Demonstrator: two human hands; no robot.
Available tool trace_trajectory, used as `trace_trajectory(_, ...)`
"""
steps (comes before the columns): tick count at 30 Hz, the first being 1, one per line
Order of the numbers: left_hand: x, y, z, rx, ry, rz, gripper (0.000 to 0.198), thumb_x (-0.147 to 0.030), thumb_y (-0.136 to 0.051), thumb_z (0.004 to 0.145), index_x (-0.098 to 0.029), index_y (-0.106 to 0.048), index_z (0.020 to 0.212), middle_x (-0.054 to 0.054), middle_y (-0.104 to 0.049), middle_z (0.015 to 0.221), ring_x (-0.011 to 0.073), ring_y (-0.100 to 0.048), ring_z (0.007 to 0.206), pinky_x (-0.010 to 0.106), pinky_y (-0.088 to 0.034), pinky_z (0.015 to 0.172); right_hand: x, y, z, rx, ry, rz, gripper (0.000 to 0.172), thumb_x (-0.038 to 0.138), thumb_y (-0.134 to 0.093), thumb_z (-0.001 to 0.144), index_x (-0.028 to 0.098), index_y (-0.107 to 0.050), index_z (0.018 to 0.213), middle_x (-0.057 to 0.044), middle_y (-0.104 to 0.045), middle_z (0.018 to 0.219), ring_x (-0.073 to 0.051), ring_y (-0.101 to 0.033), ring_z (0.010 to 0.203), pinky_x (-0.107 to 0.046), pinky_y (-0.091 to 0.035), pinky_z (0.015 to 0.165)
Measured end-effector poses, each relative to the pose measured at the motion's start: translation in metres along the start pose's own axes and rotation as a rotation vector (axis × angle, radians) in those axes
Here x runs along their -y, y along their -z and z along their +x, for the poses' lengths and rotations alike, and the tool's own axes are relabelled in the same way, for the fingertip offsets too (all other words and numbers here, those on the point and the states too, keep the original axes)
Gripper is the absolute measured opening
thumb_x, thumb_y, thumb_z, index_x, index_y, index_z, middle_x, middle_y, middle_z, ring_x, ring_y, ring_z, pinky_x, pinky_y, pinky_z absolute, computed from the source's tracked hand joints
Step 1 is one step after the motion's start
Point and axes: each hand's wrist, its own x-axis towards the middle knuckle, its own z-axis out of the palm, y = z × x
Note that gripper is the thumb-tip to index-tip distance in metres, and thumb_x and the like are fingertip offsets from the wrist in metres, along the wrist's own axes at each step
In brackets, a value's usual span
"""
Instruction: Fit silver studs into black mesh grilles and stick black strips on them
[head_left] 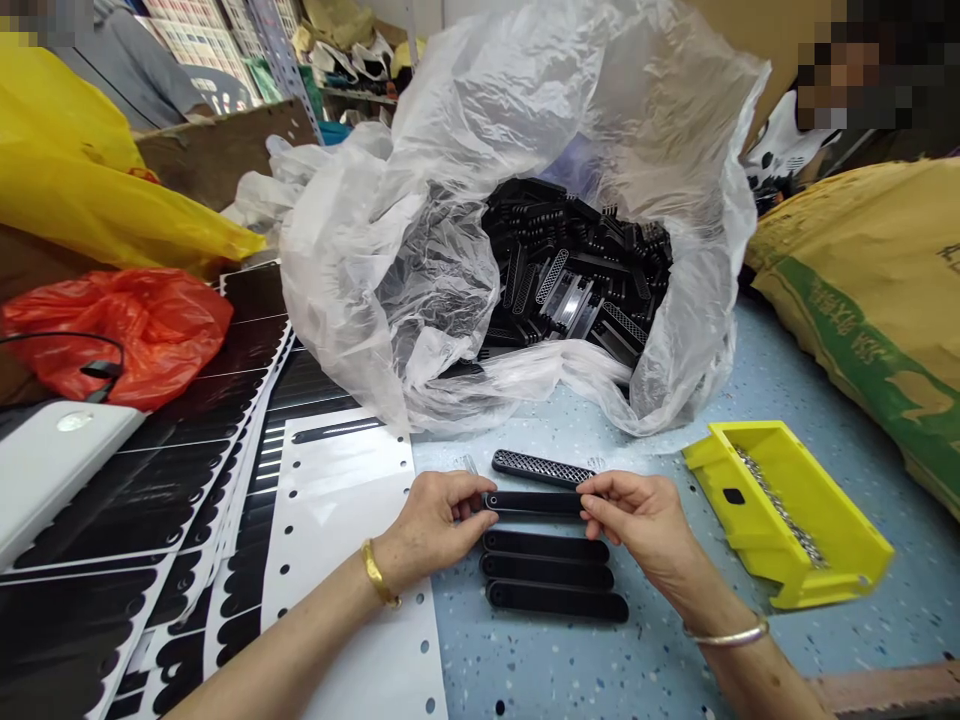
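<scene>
**Black bar pinched end to end between two hands**

A slim black plastic bar (pixel 532 503) lies crosswise in front of the person, its long axis running left to right just above the counter. Its matte surface is smooth, with rounded ends and a small round hole near the left end. The left hand (pixel 435 522) closes on that end, while the right hand (pixel 637 520) pinches the other end with its fingertips. Both sets of fingers are drawn in on the bar, so neither hand is nearer to it.

Just beyond the fingers lies a black strip with a diamond-mesh face (pixel 541 467), angled slightly off the held bar. Three plain black bars (pixel 547 572) sit side by side just below the hands, parallel to the one held. Tiny silvery bits (pixel 466 463) lie beyond the left hand, too small to identify.

Out past the right hand, a yellow plastic tray (pixel 757 442) holds a line of small metal parts (pixel 780 505). Farther ahead, a clear plastic bag (pixel 330 290) gapes around a heap of black ribbed and mesh parts (pixel 570 270). Left of the hands, perforated sheets printed with black shapes (pixel 337 520) spread across the speckled blue counter (pixel 885 620).
</scene>
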Motion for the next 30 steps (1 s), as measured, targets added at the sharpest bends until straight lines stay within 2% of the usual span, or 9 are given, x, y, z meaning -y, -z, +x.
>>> trace_trajectory(7,0.0,0.004,0.0,-0.009,-0.083,-0.022,0.025,-0.018,-0.05,0.08,-0.018,-0.074,0.088,0.003,-0.073,0.075,0.0148,-0.064,0.066,0.026,-0.052,0.064,-0.01,-0.002,0.004,-0.03,0.002,-0.054,0.017,0.031,-0.072,0.059,0.015,-0.068,0.064,-0.001,-0.062,0.047,-0.013,-0.057,0.038,-0.022,-0.044,0.04)
trace_trajectory(13,-0.003,0.004,0.003,0.018,-0.018,-0.001,0.028,-0.025,-0.047,0.086,-0.018,-0.072,0.077,0.0,-0.068,0.064,0.0127,-0.059,0.059,0.023,-0.046,0.058,-0.012,-0.001,0.005,-0.016,0.004,-0.071,0.017,0.031,-0.071,0.06,0.015,-0.067,0.066,0.0,-0.061,0.047,-0.013,-0.058,0.038,-0.023,-0.044,0.04)
trace_trajectory(20,-0.007,-0.005,0.006,-0.046,0.084,0.035,0.024,-0.027,-0.052,0.082,-0.017,-0.068,0.068,-0.001,-0.063,0.058,0.0125,-0.055,0.058,0.023,-0.041,0.057,-0.003,0.0,0.004,0.002,-0.06,-0.017,0.017,0.029,-0.07,0.058,0.014,-0.067,0.065,0.0,-0.061,0.046,-0.011,-0.055,0.034,-0.019,-0.036,0.034)
trace_trajectory(25,-0.005,-0.006,0.006,-0.041,0.071,0.001,0.023,-0.028,-0.052,0.083,-0.018,-0.068,0.069,-0.001,-0.065,0.061,0.013,-0.057,0.059,0.023,-0.042,0.058,-0.001,0.001,0.005,0.0,-0.086,-0.009,0.016,0.027,-0.07,0.056,0.013,-0.067,0.065,0.0,-0.062,0.046,-0.01,-0.054,0.034,-0.018,-0.034,0.033)
trace_trajectory(30,-0.003,-0.004,0.005,-0.023,0.039,0.023,0.024,-0.028,-0.05,0.085,-0.018,-0.066,0.071,-0.001,-0.064,0.062,0.0126,-0.058,0.06,0.023,-0.042,0.059,-0.004,-0.003,0.004,-0.046,-0.083,-0.05,0.015,0.026,-0.067,0.055,0.014,-0.067,0.063,0.001,-0.059,0.044,-0.009,-0.051,0.032,-0.02,-0.038,0.034)
